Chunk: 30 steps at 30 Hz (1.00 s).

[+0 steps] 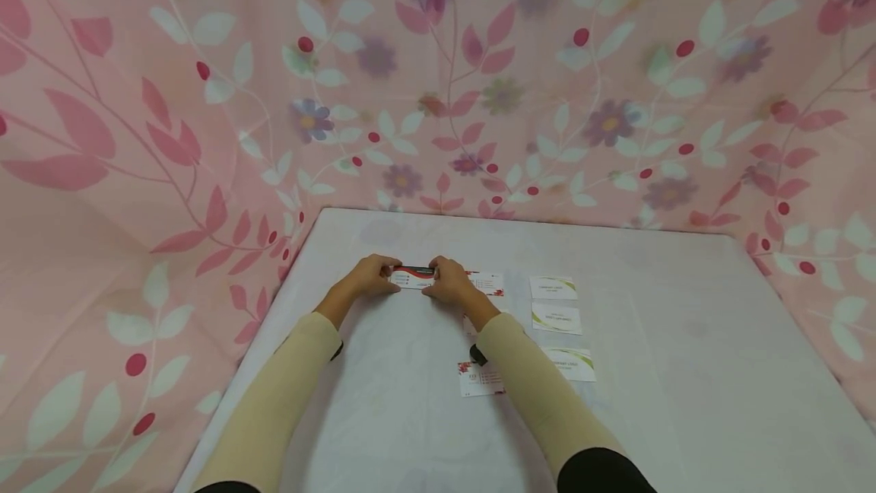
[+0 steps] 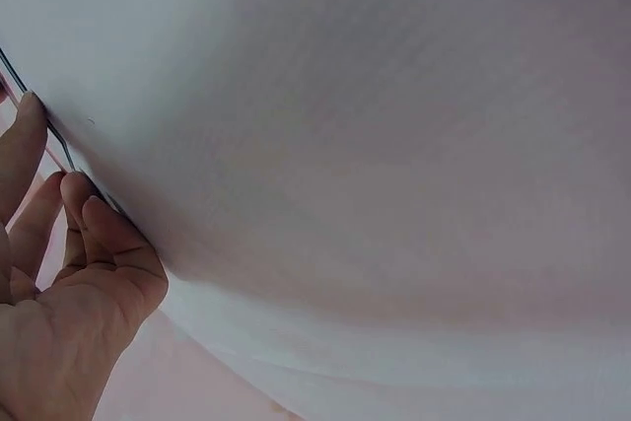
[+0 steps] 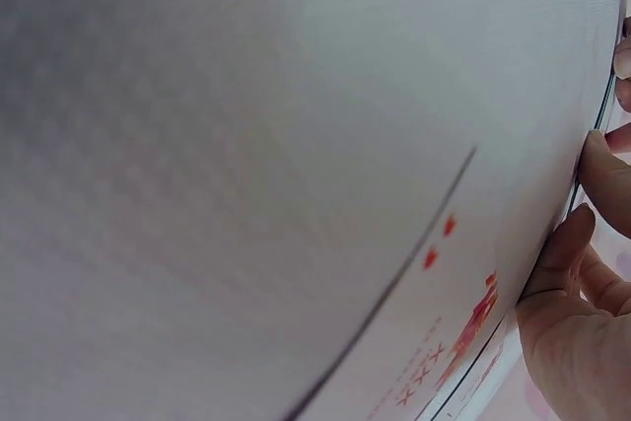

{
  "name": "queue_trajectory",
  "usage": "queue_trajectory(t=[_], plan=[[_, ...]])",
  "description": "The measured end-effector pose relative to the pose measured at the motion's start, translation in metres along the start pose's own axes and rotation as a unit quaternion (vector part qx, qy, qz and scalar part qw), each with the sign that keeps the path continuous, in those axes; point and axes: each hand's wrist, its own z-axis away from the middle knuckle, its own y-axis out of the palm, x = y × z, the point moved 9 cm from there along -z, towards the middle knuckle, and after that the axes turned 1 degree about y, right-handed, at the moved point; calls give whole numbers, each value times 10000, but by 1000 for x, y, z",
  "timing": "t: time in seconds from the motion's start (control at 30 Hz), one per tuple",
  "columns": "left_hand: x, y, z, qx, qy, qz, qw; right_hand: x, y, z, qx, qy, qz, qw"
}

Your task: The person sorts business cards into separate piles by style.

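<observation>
A white business card (image 1: 414, 278) with a dark and red curved band along its top lies flat near the far side of the table. My left hand (image 1: 372, 277) pinches its left end between thumb and fingers, and my right hand (image 1: 452, 282) pinches its right end. Seen from the left wrist, the left hand (image 2: 84, 313) has its fingertips at a thin dark card edge. In the right wrist view, the fingertips of the right hand (image 3: 582, 313) are at the same kind of edge, close by a card with red print (image 3: 463, 332).
Right of the held card, a red-flowered white card (image 1: 489, 284) heads a column, with another partly behind my right wrist and a lower one (image 1: 477, 380). Farther right are three green-and-white cards (image 1: 553, 288). A flowered pink curtain (image 1: 452, 97) borders the white-covered table (image 1: 684, 371).
</observation>
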Motion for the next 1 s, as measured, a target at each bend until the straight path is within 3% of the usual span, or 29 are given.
queue_trajectory(t=[0.3,1.0], plan=[[-1,-2,1,-77,183,46,9998,-2,1,-3,7,34,19,10000],[1,-2,0,-107,226,119,9996,-1,1,0,21,50,-31,10000]])
